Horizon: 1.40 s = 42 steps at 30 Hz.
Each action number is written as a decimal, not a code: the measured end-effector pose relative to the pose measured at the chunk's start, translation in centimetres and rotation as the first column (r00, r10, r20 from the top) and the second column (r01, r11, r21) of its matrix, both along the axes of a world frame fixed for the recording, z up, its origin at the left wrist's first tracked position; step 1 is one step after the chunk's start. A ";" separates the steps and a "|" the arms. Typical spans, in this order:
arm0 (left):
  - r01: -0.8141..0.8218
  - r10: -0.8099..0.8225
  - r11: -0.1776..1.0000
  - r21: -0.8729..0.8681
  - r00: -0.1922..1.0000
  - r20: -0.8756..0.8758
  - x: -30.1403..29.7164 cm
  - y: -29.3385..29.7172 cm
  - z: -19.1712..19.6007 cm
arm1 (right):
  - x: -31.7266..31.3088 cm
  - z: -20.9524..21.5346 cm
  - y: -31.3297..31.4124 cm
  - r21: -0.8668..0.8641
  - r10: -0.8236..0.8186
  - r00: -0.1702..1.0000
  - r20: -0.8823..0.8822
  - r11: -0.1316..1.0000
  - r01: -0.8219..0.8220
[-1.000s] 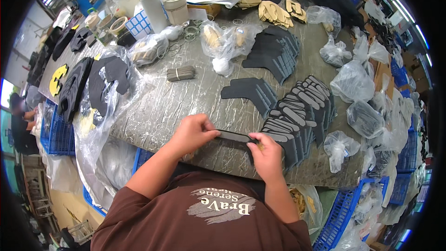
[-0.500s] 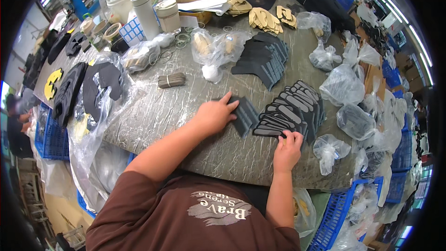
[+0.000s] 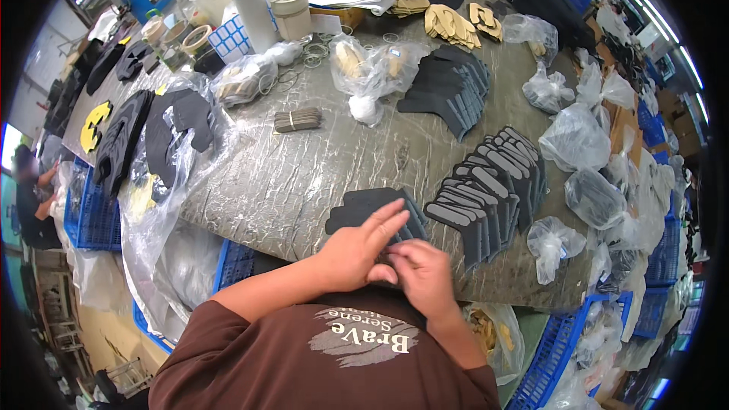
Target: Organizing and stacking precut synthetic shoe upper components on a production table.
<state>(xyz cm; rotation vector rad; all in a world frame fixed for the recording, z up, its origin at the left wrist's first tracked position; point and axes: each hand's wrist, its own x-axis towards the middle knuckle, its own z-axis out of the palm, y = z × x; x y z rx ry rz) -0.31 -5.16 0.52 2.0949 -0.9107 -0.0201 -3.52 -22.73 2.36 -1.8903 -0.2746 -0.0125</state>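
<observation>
Near the table's front edge, a small fanned pile of dark cut pieces [image 3: 370, 205] lies in front of me. My left hand [image 3: 358, 252] rests over its near side, fingers stretched out toward the upper right. Close beside the left thumb, my right hand [image 3: 424, 273] has its fingertips pinched together; what they hold, if anything, is hidden. Just right of the hands spreads a fanned stack of dark pieces with grey oblong strips [image 3: 486, 186]. Behind it sits another fan of plain dark pieces [image 3: 448, 91].
A banded bundle of brown strips [image 3: 297, 120] lies mid-table. Clear bags [image 3: 573, 137] line the right side. Tan pieces [image 3: 452, 24], a grey flask [image 3: 254, 11] and tubs stand at the back. Black pieces [image 3: 121, 140] and plastic sheeting lie left. A blue crate [image 3: 543, 368] stands below.
My right hand has left the grey-striped stack and come beside my left hand. Both hands are nearer the table's front edge, and the small dark pile now sits nearer to me.
</observation>
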 end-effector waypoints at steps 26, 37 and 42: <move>-0.026 -0.165 0.901 -0.433 0.903 -0.397 -0.2 1.0 0.2 | -0.5 -2.3 0.4 0.594 0.294 0.819 -0.493 0.801 0.070; -0.632 0.246 0.712 -0.306 0.633 -0.734 -0.1 5.1 -0.9 | 1.8 -3.4 -1.4 0.819 0.036 0.912 -0.408 0.455 0.349; -0.731 0.328 0.671 -0.123 0.442 -0.835 0.8 6.0 -1.2 | 2.0 -2.8 0.1 -0.211 -0.114 0.930 0.349 0.957 0.196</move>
